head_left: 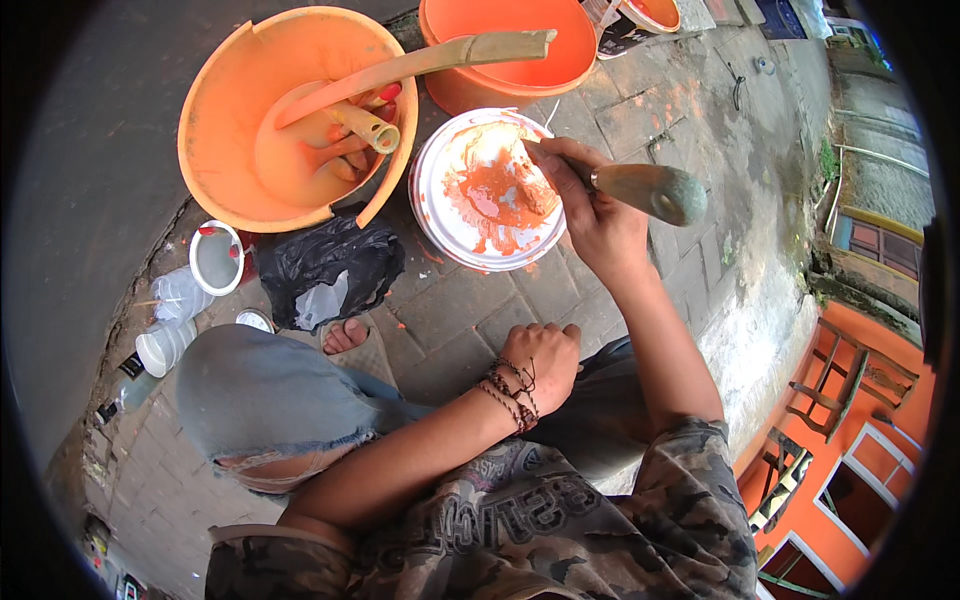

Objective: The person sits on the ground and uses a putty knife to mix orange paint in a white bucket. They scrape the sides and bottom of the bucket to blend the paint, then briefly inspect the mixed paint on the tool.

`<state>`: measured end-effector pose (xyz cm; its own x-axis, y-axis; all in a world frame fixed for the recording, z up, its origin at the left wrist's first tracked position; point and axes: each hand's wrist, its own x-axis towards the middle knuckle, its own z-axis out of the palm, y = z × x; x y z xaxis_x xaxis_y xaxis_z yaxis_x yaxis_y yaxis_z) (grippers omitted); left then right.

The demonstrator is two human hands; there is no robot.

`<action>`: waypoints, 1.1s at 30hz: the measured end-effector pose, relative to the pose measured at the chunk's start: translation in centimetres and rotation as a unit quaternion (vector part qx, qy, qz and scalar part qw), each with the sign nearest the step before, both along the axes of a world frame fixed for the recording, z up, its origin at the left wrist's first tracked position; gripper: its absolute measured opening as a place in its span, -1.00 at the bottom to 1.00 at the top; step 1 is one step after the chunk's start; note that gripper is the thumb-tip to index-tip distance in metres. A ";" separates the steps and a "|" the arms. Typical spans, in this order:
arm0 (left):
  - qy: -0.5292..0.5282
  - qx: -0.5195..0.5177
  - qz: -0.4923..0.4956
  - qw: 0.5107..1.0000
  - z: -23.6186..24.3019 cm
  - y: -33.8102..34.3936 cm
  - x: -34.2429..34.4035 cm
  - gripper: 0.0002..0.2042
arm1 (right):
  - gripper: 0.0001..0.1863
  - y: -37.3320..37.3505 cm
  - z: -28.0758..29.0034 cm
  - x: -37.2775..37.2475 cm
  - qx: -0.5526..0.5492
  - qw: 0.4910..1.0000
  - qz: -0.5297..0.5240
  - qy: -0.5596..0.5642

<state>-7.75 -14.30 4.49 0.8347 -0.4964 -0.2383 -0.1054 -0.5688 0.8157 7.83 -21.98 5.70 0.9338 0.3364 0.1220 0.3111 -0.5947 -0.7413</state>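
My right hand [600,225] grips a scraper [650,190] with a thick, worn handle, its working end in orange paste [535,190] on a round white lid or tub top [440,215]. Below the lid, my left hand [540,355], with braided bracelets at the wrist, rests near my bent leg, fingers curled; whatever they may hold is hidden. To the left, a cracked orange basin [225,100] holds murky orange liquid, bamboo pieces [470,48] and red-tipped items that I cannot make out.
Another orange basin [510,75] and a paint pail [625,30] stand behind. At left lie a black plastic bag [300,255], a cup [215,260] and plastic bottles [135,390] on the paving [450,370]. An orange wall with wooden chairs [840,385] is at right.
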 end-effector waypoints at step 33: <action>0.039 0.021 -0.012 0.999 0.4 0.8 0.1 -0.72 | -0.81 1.3 1.0 -0.6 -0.073 0.993 0.088 -0.004</action>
